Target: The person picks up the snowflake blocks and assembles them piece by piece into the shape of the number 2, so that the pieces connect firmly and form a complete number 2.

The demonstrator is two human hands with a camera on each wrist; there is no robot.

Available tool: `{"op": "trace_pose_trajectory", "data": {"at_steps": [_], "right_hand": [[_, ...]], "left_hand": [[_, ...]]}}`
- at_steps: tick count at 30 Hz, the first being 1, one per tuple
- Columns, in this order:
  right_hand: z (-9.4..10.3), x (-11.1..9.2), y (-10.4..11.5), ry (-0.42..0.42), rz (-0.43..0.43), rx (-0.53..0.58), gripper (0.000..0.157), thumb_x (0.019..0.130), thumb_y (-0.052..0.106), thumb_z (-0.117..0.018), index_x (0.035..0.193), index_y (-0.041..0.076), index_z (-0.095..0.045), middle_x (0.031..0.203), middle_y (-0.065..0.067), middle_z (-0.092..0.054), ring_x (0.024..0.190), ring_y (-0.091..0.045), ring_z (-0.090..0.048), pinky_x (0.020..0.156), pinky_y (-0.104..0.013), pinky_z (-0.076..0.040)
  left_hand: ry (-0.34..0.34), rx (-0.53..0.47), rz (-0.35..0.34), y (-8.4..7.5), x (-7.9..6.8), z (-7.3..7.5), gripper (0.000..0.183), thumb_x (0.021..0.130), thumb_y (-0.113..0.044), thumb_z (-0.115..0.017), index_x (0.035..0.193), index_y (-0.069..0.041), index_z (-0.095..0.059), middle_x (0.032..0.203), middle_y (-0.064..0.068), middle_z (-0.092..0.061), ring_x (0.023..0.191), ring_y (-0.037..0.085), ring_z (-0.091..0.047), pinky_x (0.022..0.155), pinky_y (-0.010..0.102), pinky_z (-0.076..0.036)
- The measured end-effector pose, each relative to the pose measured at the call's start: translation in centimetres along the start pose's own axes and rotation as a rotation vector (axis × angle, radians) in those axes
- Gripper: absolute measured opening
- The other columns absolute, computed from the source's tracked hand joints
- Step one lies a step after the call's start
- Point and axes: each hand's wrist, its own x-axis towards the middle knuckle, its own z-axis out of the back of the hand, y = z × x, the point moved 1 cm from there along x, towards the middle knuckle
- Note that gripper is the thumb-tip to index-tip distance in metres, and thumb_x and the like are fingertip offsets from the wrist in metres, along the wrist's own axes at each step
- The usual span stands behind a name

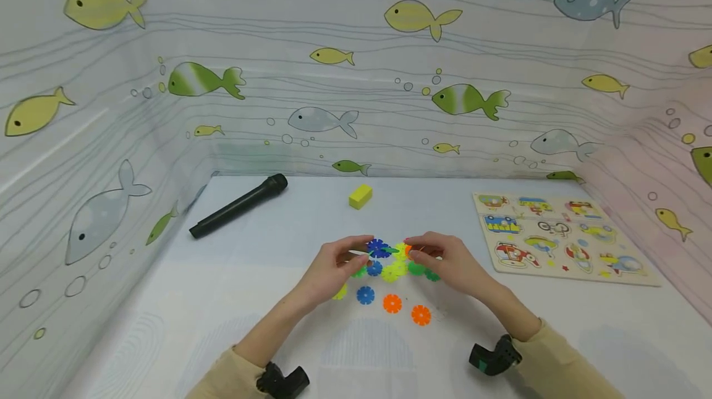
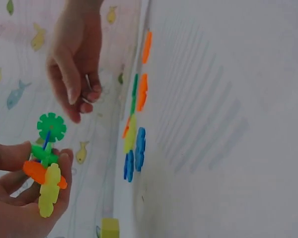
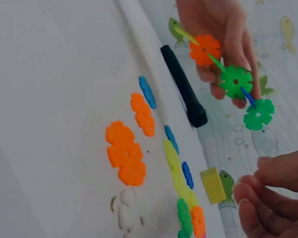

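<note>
My left hand (image 1: 328,268) pinches a chain of interlocked snowflake discs (image 3: 229,85) between thumb and fingers, above the table. Green, blue, orange and yellow discs make up the chain, slotted at angles to one another. Facing it, my right hand (image 1: 457,264) is raised a short way off; its fingers are loosely bent with nothing visible between them in the right wrist view. Loose discs lie below and between the hands: a blue disc (image 1: 365,295), two orange discs (image 1: 392,304) nearer me, and several yellow, green and blue ones, partly overlapping in the head view.
A yellow block (image 1: 360,197) sits farther back on the white table (image 1: 233,288). At the back left lies a black microphone (image 1: 239,206). A wooden puzzle board (image 1: 562,235) with vehicle pictures occupies the right side. Fish-patterned cloth (image 1: 389,139) surrounds the table's back and sides.
</note>
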Motion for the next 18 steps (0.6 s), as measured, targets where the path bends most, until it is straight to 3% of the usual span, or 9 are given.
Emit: {"op": "trace_pose_trajectory", "data": {"at_steps": [6,18], "right_hand": [[1.0,-0.2,-1.7,-0.072,-0.132,-0.043,0.028,0.094,0.015,-0.07,0.118,0.003,-0.07,0.101,-0.004,-0.073,0.087,-0.016,-0.065,0.076,-0.021,-0.054],[0.9,-0.5,-2.3,0.034,-0.236,-0.21,0.028,0.082,0.012,-0.08,0.107,0.003,-0.073,0.096,-0.004,-0.069,0.085,-0.018,-0.057,0.076,-0.03,-0.051]], "left_hand": [[-0.024,-0.013,0.004,-0.1,0.0,0.0,0.043,0.101,-0.01,-0.058,0.143,-0.01,-0.053,0.129,0.014,-0.063,0.108,0.026,-0.069,0.093,0.031,-0.057],[-0.037,0.007,0.007,-0.1,-0.1,0.0,0.043,0.1,-0.011,-0.059,0.143,-0.011,-0.054,0.128,0.012,-0.064,0.107,0.025,-0.068,0.093,0.031,-0.057]]}}
